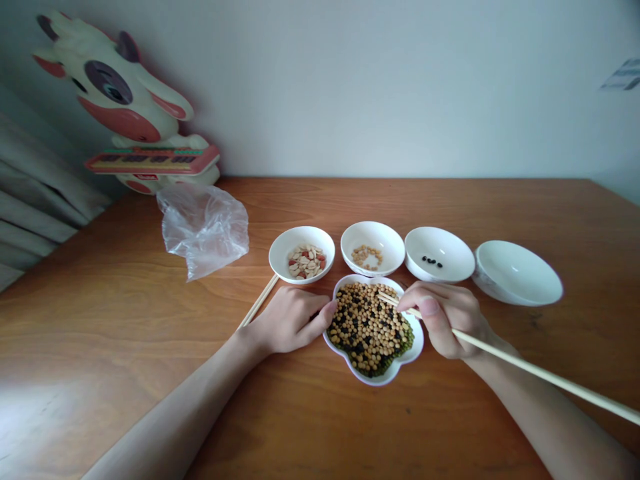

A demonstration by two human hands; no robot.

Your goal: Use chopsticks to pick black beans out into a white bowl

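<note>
A white flower-shaped bowl (415, 351) full of mixed yellow, black and green beans sits near the table's front. My right hand (443, 317) is closed on a pair of long chopsticks (540, 373), whose tips rest over the beans. My left hand (287, 319) lies at the bowl's left rim, fingers curled, thumb touching the rim. Behind stand three small white bowls: one with peanuts (301, 254), one with yellow beans (373, 248), one with a few black beans (439, 255).
An empty white bowl (517, 272) tilts at the right. A second pair of chopsticks (259, 300) lies by my left hand. A crumpled clear plastic bag (204, 228) and a cow-shaped toy keyboard (130, 107) stand at the back left, against the wall.
</note>
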